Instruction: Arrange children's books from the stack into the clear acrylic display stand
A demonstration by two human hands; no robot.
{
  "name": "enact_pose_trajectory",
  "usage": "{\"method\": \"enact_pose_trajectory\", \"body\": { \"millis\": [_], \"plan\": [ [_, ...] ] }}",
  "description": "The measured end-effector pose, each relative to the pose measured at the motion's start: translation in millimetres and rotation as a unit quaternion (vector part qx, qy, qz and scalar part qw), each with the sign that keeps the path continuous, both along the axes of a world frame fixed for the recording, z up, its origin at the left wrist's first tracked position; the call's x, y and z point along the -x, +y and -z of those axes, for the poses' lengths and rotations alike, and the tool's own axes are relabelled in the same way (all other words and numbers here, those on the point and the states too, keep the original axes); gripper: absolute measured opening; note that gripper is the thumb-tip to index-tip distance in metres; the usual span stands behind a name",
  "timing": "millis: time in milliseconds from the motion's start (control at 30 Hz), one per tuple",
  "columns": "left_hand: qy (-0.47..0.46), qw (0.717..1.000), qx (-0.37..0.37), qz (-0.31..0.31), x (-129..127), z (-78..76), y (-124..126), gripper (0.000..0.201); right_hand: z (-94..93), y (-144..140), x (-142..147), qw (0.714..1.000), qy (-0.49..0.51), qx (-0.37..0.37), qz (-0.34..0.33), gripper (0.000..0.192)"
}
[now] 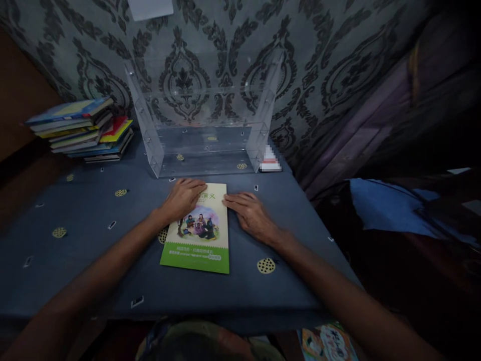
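forearms [326, 276], book [198, 228] before clear rack [206, 151]

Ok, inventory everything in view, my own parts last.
Book: one, cream and green, on the table.
Cloth-covered table: one, blue-grey, centre.
Rack: one, clear, on table's far side.
Book stack: one, mixed colours, table's far left.
Blurred item: one, white and red, beside rack.
Wall: one, grey with dark pattern, behind.
Sheet: one, whitish, top edge.
Drape: one, purplish, right.
Cloth-like item: one, blue, far right.
Booklet: one, multicoloured, bottom right.
Panel: one, brown, left edge.
Clothing: some, greenish, bottom centre.
Left hand: one, bare, on the book.
Right hand: one, bare, at the book's right edge.
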State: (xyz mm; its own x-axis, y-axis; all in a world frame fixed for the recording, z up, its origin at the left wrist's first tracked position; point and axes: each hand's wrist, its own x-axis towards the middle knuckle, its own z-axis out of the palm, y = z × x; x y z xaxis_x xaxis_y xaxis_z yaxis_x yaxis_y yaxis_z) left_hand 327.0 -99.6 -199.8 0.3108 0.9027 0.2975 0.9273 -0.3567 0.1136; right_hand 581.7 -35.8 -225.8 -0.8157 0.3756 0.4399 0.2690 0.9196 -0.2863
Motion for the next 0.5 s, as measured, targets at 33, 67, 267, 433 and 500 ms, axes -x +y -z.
{"method": "enact_pose_trajectory", "body": {
  "millis": [33,67,267,433,500],
  "plan": [
    [-0.004,1.0,-0.001,-0.001,2,0.6,-1,0.037,0.7,0,0,1.0,0.0,0.001,0.001,0.055],
    [-0.007,1.0,-0.002,-0.001,4,1.0,-1,0.037,1.4,1,0,1.0,0.002,0.001,0.001,0.055],
    [-0.001,1.0,0.006,0.016,-4,1.4,6,0.039,3.4,1,0,1.0,0.015,0.0,-0.01,0.055],
    [0.001,0.998,0.012,0.069,-20,2.6,20,0.04,0.9,0,0,1.0,0.017,0.002,-0.007,0.056],
    [-0.003,0.995,0.023,0.092,-23,2.5,24,0.041,0.0,0,0,1.0,0.009,0.007,-0.002,0.056]
  ]
}}
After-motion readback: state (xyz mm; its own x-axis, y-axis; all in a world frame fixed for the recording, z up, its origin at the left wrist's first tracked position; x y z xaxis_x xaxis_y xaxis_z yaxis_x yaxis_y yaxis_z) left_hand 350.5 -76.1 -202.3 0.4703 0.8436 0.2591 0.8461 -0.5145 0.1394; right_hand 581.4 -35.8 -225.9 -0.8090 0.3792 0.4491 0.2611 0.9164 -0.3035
